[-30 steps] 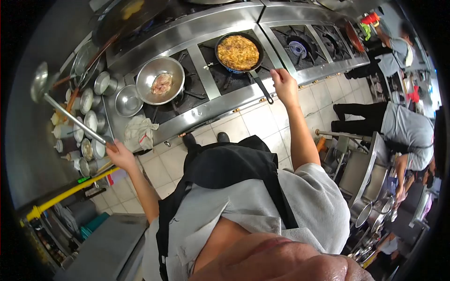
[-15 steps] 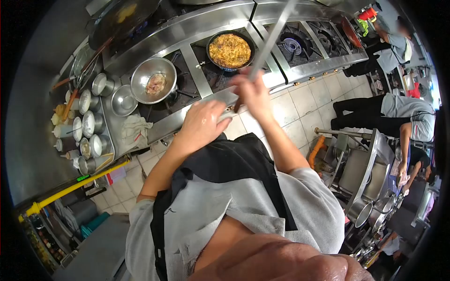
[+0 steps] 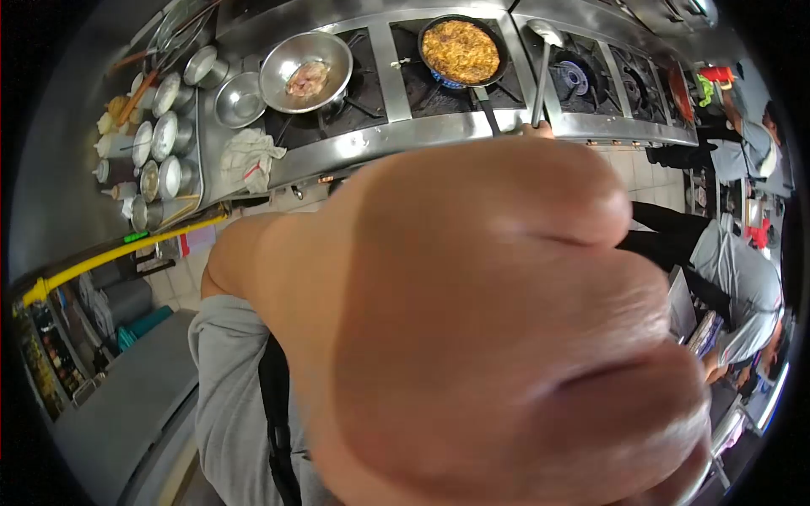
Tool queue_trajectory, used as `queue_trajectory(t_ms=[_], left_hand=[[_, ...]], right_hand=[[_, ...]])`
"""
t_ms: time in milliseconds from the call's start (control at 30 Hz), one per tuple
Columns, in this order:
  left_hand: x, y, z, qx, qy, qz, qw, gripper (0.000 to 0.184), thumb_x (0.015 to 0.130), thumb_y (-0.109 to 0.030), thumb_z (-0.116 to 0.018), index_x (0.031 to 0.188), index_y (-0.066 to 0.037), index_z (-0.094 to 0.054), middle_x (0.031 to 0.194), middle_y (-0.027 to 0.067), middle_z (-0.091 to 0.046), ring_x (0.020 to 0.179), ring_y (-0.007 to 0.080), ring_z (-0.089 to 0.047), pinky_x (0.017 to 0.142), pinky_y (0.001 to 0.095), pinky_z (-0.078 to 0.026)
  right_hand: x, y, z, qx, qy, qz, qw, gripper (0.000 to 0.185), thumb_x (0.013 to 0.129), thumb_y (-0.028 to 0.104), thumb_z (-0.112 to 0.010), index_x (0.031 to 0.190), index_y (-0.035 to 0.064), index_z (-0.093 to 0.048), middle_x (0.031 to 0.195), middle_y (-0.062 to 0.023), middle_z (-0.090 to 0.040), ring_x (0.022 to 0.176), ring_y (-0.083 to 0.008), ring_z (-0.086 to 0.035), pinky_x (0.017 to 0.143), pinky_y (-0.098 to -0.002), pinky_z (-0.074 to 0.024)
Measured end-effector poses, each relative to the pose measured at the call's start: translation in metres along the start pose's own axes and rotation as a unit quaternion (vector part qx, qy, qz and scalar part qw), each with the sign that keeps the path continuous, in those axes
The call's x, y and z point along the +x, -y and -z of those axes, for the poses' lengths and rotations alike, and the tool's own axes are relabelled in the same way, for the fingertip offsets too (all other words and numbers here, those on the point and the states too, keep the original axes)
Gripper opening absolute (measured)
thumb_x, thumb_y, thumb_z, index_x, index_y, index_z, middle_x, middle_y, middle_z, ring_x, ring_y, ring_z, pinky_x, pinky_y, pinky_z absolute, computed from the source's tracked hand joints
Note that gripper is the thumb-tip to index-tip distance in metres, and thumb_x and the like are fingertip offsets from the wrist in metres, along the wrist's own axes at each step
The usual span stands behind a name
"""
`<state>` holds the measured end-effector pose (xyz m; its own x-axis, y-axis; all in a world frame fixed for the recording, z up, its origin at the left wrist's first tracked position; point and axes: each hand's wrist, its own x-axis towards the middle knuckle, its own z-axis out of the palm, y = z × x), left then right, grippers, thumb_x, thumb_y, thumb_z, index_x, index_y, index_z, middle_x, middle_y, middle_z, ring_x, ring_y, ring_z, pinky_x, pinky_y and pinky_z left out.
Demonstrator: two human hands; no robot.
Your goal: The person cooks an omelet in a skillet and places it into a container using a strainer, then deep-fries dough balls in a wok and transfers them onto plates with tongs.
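My left hand is raised very close to the camera and fills the middle of the view, its fingers curled; what they hold, if anything, is hidden. Behind it, only the fingertips of my right hand show, closed around the handle of a metal ladle. The ladle stands to the right of a black frying pan on a lit burner. A browned, flat round of food fills the pan. The pan's handle points toward me, near my right fingertips.
Left of the pan, a steel bowl holds raw meat. Beside it are a smaller bowl, a cloth and several metal containers. A yellow pipe runs at the left. Co-workers stand at the right.
The ladle passed from my left side to my right hand. My left hand rose toward the camera and now covers much of the view. The stove appears higher in the frame.
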<state>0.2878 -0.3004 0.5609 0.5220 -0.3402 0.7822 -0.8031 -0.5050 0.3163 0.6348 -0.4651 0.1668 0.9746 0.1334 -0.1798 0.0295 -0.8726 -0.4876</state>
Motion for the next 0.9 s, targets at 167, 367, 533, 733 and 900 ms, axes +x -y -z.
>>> queue_trajectory(t_ms=[167,367,533,733,900], left_hand=[[-0.036,0.001,0.013,0.046,-0.057,0.011,0.997,0.024,0.089,-0.028,-0.069,0.108,-0.014,-0.069,0.091,0.0023,-0.070,0.072,0.0168,-0.064,0.063,0.0337,-0.047],[-0.220,0.065,-0.029,0.088,-0.128,0.530,0.834,0.016,0.089,-0.015,-0.067,0.101,-0.005,-0.070,0.085,0.0066,-0.070,0.074,0.0166,-0.066,0.066,0.0312,-0.051],[-0.381,0.095,0.009,0.090,-0.387,0.697,0.598,0.019,0.090,-0.021,-0.066,0.097,-0.003,-0.068,0.085,0.0112,-0.071,0.077,0.0192,-0.067,0.067,0.0323,-0.053],[-0.450,0.155,0.102,0.436,-0.387,0.734,0.347,0.047,0.088,-0.047,-0.061,0.103,-0.003,-0.069,0.108,0.0206,-0.070,0.102,0.0355,-0.068,0.086,0.0443,-0.052],[-0.489,0.187,0.131,0.281,-0.276,0.855,0.338,0.055,0.087,-0.048,-0.057,0.115,-0.002,-0.068,0.116,0.0234,-0.067,0.113,0.0369,-0.063,0.096,0.0444,-0.050]], right_hand=[[0.024,-0.024,-0.019,-0.122,-0.078,0.081,0.986,0.038,0.085,0.039,-0.060,0.112,0.0117,-0.063,0.116,-0.0201,-0.066,0.103,-0.0413,-0.065,0.088,-0.0509,-0.0516],[0.026,-0.011,0.009,-0.199,0.018,0.088,0.976,0.058,0.086,0.053,-0.057,0.134,0.0192,-0.059,0.129,-0.0170,-0.060,0.114,-0.0366,-0.062,0.095,-0.0488,-0.0492],[0.040,-0.021,0.031,-0.167,-0.040,0.125,0.977,0.054,0.090,0.054,-0.058,0.125,0.0128,-0.064,0.116,-0.0131,-0.068,0.107,-0.0339,-0.065,0.089,-0.0485,-0.0508],[-0.003,-0.016,0.067,-0.057,-0.074,0.198,0.976,0.040,0.092,0.044,-0.059,0.107,0.0095,-0.072,0.101,-0.0157,-0.072,0.096,-0.0341,-0.068,0.083,-0.0423,-0.0513],[-0.013,-0.040,0.076,-0.077,-0.049,0.227,0.970,0.037,0.092,0.040,-0.060,0.106,0.0079,-0.071,0.092,-0.0139,-0.072,0.083,-0.0278,-0.069,0.076,-0.0399,-0.0527]])
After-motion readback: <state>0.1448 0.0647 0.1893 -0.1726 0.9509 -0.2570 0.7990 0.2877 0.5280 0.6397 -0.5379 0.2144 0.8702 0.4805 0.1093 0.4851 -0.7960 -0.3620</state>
